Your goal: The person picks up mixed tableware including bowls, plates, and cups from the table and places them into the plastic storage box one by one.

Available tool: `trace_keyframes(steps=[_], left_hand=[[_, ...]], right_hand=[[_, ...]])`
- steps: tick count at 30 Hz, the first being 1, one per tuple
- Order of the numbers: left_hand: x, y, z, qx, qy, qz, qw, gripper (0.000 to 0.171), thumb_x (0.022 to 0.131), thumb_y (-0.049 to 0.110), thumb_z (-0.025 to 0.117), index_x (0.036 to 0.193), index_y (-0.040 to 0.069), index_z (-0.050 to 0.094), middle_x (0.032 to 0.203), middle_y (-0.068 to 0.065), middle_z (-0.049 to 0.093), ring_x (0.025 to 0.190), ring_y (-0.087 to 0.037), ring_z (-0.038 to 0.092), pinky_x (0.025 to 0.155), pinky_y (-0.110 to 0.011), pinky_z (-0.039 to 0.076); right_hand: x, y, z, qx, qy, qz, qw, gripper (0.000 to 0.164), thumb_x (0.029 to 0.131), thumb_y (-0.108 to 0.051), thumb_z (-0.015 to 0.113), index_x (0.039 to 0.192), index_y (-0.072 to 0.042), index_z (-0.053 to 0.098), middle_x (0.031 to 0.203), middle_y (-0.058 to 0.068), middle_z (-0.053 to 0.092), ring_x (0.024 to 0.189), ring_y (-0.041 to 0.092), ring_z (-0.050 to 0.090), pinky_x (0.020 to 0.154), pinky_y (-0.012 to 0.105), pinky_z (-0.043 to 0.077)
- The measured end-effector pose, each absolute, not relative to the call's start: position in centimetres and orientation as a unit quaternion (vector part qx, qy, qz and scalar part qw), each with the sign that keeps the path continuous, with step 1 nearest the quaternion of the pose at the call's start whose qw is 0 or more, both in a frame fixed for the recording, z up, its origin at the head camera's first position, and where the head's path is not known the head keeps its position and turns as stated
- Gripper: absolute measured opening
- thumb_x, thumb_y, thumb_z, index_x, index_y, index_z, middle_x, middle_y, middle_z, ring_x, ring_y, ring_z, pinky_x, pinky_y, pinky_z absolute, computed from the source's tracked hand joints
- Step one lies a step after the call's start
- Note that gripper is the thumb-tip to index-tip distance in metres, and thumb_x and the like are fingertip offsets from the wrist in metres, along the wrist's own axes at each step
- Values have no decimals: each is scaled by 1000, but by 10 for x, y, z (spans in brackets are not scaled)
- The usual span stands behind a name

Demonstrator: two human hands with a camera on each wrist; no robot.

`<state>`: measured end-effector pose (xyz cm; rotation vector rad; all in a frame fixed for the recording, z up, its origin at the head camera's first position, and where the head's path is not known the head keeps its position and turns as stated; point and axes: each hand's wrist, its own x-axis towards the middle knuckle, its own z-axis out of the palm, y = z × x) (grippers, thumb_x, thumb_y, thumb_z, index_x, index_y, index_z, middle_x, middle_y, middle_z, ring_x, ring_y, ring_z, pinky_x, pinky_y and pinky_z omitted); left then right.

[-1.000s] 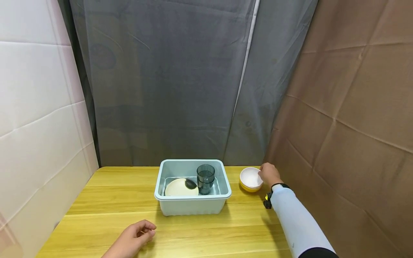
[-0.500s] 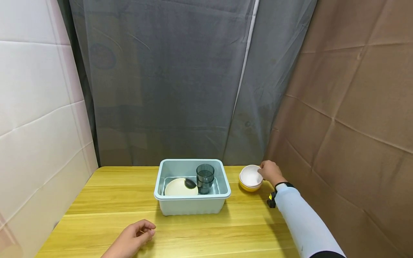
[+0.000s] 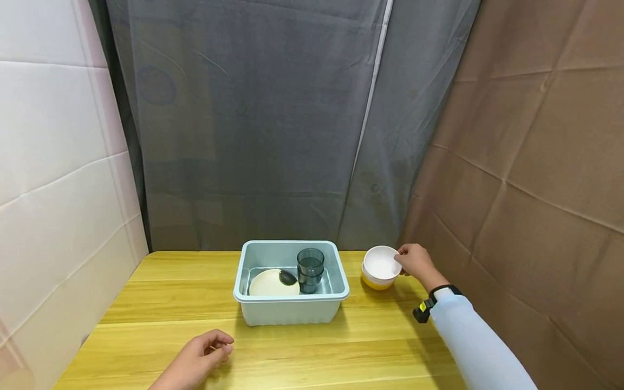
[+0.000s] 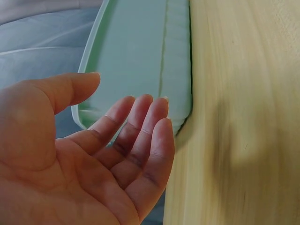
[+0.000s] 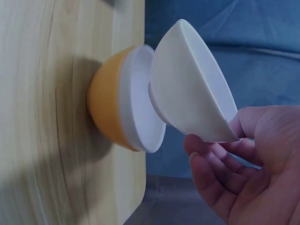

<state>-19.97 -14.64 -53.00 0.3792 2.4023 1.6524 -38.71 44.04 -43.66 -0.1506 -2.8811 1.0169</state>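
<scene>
A white bowl (image 5: pixel 187 79) hangs tilted just over a second bowl, yellow outside with a white rim (image 5: pixel 110 98), which stands on the table. My right hand (image 3: pixel 416 261) pinches the white bowl's rim between thumb and fingers, clearest in the right wrist view. Left of the bowls, a pale blue tub (image 3: pixel 292 313) holds a cream plate (image 3: pixel 268 283) with a dark patch and a stack of dark clear cups (image 3: pixel 310 265). My left hand (image 3: pixel 197 357) is in front of the tub, fingers loosely bent, holding nothing; its palm shows in the left wrist view (image 4: pixel 93 159).
The wooden table (image 3: pixel 161 309) has its far edge against a grey curtain (image 3: pixel 253 135). A brown cloth (image 3: pixel 536 179) hangs close to my right arm, and a white cloth (image 3: pixel 63 179) hangs at the left.
My right hand has raised the white bowl out of the yellow one, tilting it, and the right forearm has shifted to the right. The left hand has barely moved.
</scene>
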Motion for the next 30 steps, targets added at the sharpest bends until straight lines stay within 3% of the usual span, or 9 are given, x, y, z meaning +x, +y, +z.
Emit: trace_keyframes(steps=[9, 16, 30], left_hand=[[-203, -147, -531, 120, 812, 561, 106, 29, 112, 19, 68, 125, -6, 69, 104, -8, 71, 93, -23, 66, 73, -30, 56], [-203, -147, -528, 117, 812, 561, 110, 32, 112, 22, 68, 126, -6, 69, 106, -9, 72, 95, -25, 69, 74, -33, 60], [-206, -147, -529, 125, 810, 563, 108, 33, 112, 22, 67, 128, -7, 69, 108, -9, 73, 96, -27, 70, 74, -35, 61]], right_hand=[[-348, 435, -428, -37, -929, 366, 35, 29, 107, -14, 67, 122, 11, 66, 108, 28, 70, 75, 30, 73, 71, 42, 67], [-312, 425, -419, -13, -927, 374, 37, 27, 107, -14, 66, 118, 11, 68, 97, 22, 72, 72, 26, 72, 67, 43, 65], [-263, 407, -421, -12, -909, 415, 26, 23, 106, -12, 71, 117, 8, 71, 94, 13, 73, 71, 26, 71, 64, 44, 65]])
